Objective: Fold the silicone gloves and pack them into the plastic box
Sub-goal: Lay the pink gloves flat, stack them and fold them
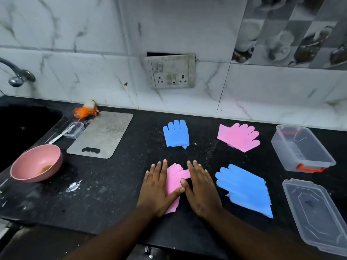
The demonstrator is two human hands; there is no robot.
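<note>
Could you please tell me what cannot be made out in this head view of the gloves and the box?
- Pink glove: mostly hidden under left hand and right hand; fold state unclear.
- Lid: cut off by the right edge.
- Plastic box: clear walls blur the contents.

Home kitchen: sink, tap, tiled wall.
</note>
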